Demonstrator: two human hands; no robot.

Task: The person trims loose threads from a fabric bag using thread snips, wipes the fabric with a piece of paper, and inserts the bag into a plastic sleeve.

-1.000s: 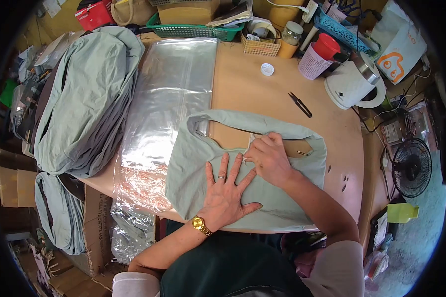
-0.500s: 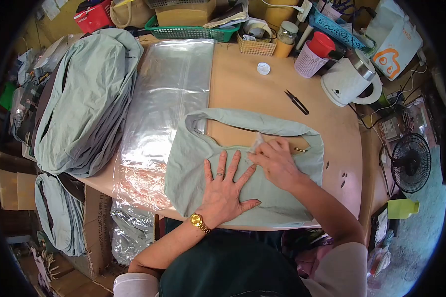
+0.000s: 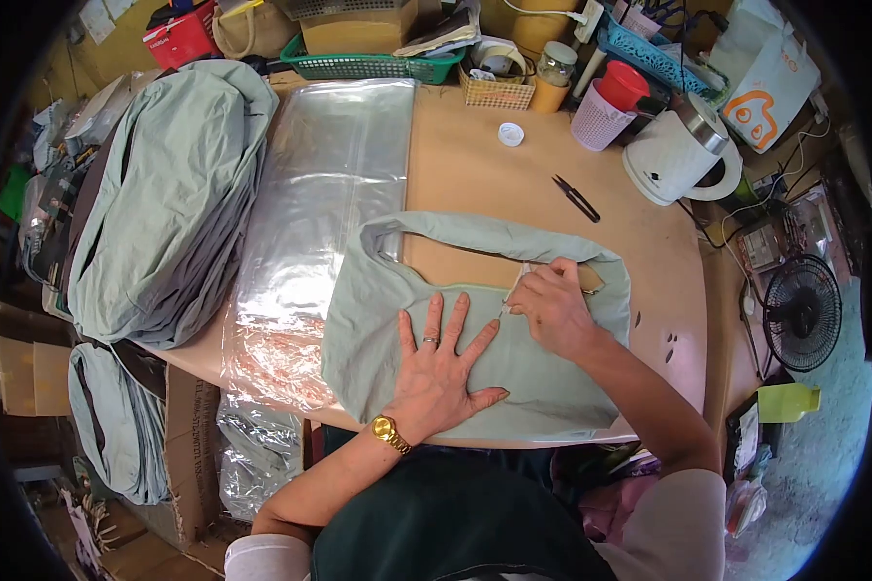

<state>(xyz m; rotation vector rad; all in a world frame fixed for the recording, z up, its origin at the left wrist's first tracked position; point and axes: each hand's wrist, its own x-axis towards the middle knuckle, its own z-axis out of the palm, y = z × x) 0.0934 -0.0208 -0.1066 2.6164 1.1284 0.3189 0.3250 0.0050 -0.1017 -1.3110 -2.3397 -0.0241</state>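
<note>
A pale green fabric shoulder bag (image 3: 523, 392) lies flat on the table in front of me, its strap curving across the far side. My left hand (image 3: 441, 378) presses down on the bag's body with the fingers spread. Just right of its fingertips, my right hand (image 3: 557, 308) is closed in a pinch over the bag's upper edge. Between its fingers shows a small whitish scrap (image 3: 522, 277), too covered to tell whether it is cloth or paper. A small metal fitting sits by the strap's right end, partly behind my right hand.
Clear plastic bags (image 3: 305, 213) lie to the left, beside a tall pile of folded green bags (image 3: 170, 194). Black thread snips (image 3: 576, 198) and a white cap (image 3: 511, 135) lie beyond the bag. A white kettle (image 3: 664, 160) stands at the back right, above a black fan (image 3: 802, 315).
My right hand has shifted a little to the right along the bag's upper edge, still pinching the whitish scrap. My left hand stays in place on the bag.
</note>
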